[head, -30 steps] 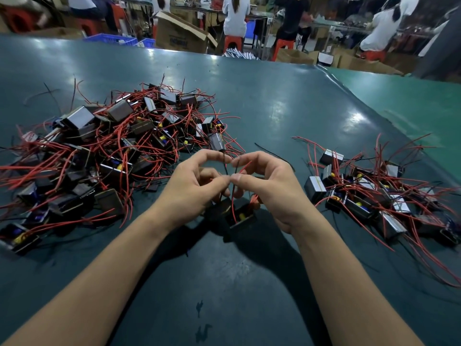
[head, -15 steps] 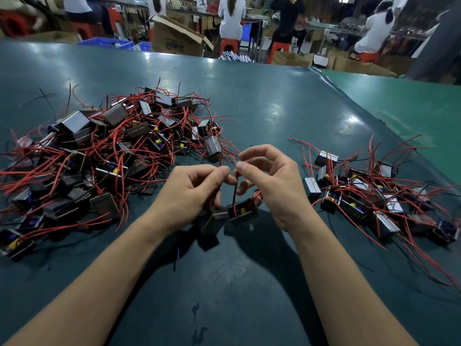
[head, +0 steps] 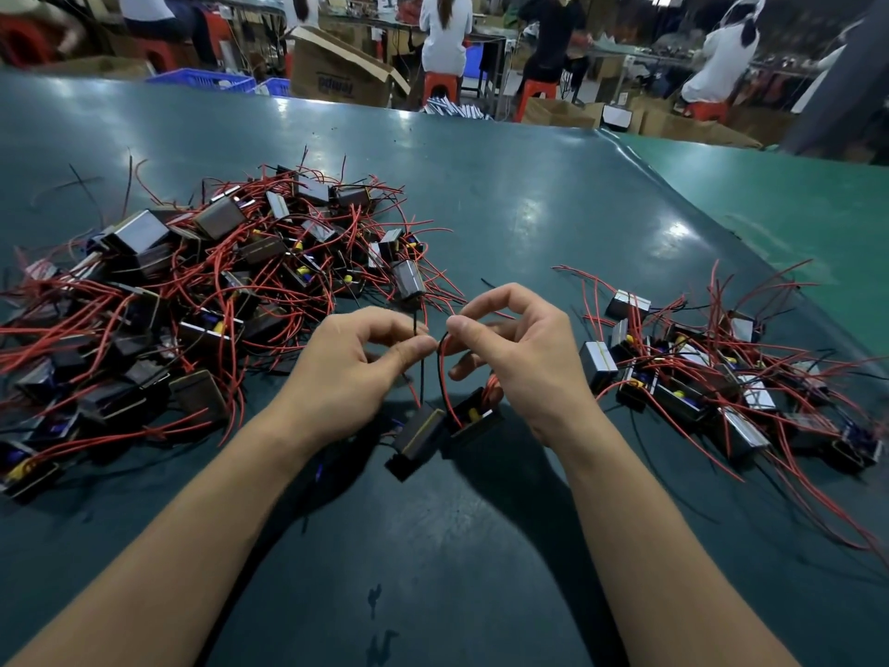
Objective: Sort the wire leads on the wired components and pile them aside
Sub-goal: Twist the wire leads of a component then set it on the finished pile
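Hands parted — left hand, right hand pinching leads; component dangles below.

Two boxy black components hang tilted by red and black leads, seemingly just above the table.

The print on the cardboard box is unreadable.

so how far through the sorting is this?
Early, by the look of it. Done: a smaller pile sits at the right. In hand: the left hand pinches a black wire and the right hand a red wire, both running down to components below the hands. Left: the much bigger tangled pile at the left.
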Available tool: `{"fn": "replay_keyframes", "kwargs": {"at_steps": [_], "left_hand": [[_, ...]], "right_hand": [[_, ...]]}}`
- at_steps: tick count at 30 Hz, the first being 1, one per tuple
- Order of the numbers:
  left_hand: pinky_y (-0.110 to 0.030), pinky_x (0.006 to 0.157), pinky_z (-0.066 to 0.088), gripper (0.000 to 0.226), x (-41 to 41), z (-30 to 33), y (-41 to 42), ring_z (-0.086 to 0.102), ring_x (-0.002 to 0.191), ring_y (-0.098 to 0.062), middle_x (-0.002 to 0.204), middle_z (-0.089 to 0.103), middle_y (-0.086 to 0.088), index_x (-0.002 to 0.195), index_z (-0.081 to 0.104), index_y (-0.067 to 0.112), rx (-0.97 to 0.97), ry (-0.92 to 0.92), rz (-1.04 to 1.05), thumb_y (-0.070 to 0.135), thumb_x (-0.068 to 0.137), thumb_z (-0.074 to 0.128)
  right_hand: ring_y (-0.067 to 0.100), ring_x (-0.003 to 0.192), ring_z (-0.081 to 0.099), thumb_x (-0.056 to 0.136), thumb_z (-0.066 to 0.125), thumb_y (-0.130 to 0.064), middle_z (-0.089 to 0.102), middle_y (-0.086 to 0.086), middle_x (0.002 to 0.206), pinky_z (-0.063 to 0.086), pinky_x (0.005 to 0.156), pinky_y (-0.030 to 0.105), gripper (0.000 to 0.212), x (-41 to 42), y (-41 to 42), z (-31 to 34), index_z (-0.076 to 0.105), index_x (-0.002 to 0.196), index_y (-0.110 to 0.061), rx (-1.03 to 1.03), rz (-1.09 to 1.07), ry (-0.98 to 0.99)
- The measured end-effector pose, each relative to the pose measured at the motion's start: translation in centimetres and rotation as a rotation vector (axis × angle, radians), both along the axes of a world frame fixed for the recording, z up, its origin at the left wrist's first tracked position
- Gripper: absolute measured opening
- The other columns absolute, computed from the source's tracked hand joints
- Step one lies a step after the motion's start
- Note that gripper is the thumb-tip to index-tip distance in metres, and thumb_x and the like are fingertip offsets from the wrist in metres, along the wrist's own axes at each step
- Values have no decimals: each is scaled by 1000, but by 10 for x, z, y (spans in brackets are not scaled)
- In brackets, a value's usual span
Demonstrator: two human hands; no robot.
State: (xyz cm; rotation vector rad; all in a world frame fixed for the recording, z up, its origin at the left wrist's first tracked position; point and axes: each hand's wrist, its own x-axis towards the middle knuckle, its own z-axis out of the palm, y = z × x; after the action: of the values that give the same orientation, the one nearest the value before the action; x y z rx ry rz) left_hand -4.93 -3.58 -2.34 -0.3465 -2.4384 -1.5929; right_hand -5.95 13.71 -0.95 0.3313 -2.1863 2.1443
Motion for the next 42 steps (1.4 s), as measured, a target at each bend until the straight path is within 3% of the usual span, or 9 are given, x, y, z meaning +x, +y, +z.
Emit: {"fn": "replay_keyframes", "kwargs": {"at_steps": [3,7,13,18,22,28,33,36,42], "left_hand": [[-26,74,58,7,1,2,4,72,75,-18,79,75,-5,92,72,7,222,-151,-73,9,88,67],[-22,67,58,11,6,3,13,72,69,-17,80,76,-9,91,72,8,372,-187,-87,4,90,62],[-21,59,55,9,6,4,9,63,60,-9,67,72,-1,86,74,14,246,-195,-97,10,87,67],[-16,53,48,8,5,3,4,55,53,-3,65,71,2,85,78,16,127,-191,-79,16,87,70],[-24,56,50,8,5,1,4,56,56,-9,67,73,3,84,78,18,106,-208,-55,20,86,71],[-15,47,40,9,3,1,0,47,46,-2,63,69,3,83,78,14,95,-186,-10,17,87,70],[-11,47,38,9,3,-1,1,48,46,2,62,70,3,83,78,13,62,-207,-22,15,87,71],[-10,50,41,7,2,-4,3,52,49,1,62,71,4,81,78,15,33,-202,1,16,86,73],[-10,48,41,9,0,-5,2,52,46,0,63,71,5,79,77,19,10,-188,24,17,86,73]], "right_hand": [[21,51,66,85,72,-7,73,12,72,41,41,14,13,-2,-2,-3,60,82,-8,18,-30,57],[22,52,66,83,74,-5,71,10,70,45,46,17,12,-4,-5,-6,64,77,-6,-8,-36,100],[17,57,69,86,73,-16,72,3,73,42,44,14,9,-5,3,-5,72,85,-7,147,-39,125],[18,55,65,92,67,-24,67,3,67,51,53,34,15,-5,8,-8,65,79,-17,465,-145,278],[22,60,64,95,60,-29,65,0,70,53,65,45,20,-7,9,-9,61,83,-13,654,-155,304],[12,55,64,93,63,-18,68,-5,67,44,50,19,16,-7,11,-6,65,78,-15,468,-13,112],[11,62,60,84,68,-18,65,-5,66,50,63,27,10,-7,10,-12,66,74,-18,716,-45,181],[20,72,62,83,64,-25,65,-2,72,54,70,36,7,-5,6,-13,63,77,-21,864,-76,198],[18,72,63,79,64,-30,66,-7,73,54,72,38,7,-3,6,-10,63,74,-25,848,-94,194]]}}
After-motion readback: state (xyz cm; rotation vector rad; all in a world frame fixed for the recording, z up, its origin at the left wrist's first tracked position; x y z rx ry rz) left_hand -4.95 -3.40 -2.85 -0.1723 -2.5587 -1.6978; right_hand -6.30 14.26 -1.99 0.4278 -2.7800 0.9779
